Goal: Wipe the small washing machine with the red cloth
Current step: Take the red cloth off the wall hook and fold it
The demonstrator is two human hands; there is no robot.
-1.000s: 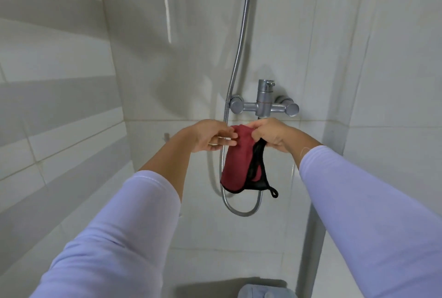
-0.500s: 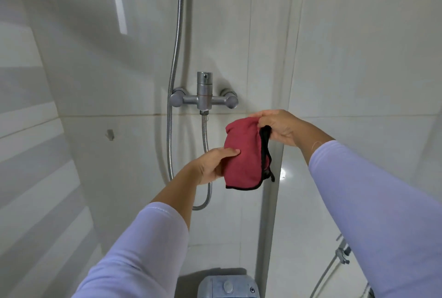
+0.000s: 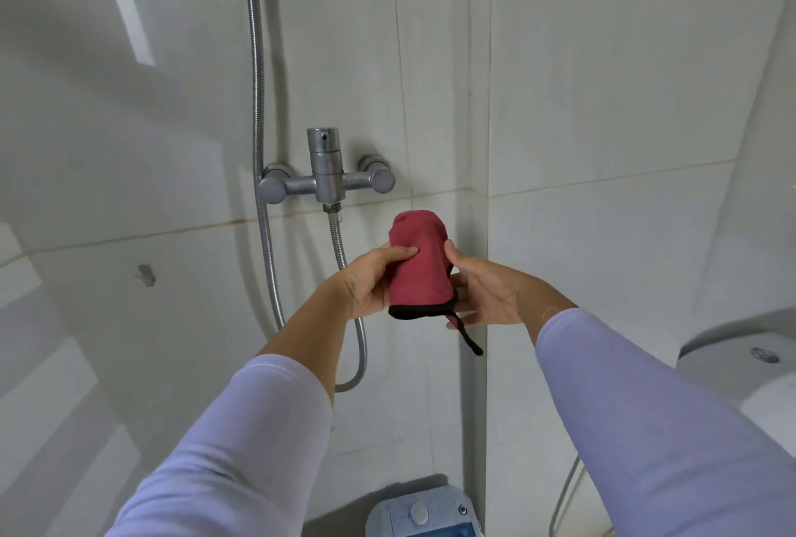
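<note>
Both arms raised, white sleeves. Left hand [image 3: 366, 282] and right hand [image 3: 486, 295] grip folded red cloth with black trim [image 3: 420, 267] between them; small pale-blue washing machine [image 3: 424, 513] far below hands.

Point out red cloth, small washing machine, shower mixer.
red cloth [image 3: 420, 260]: head view, middle of the red fabric.
small washing machine [image 3: 420, 513]: head view, round knob on its top panel.
shower mixer [image 3: 325, 174]: head view, central metal body.
</note>
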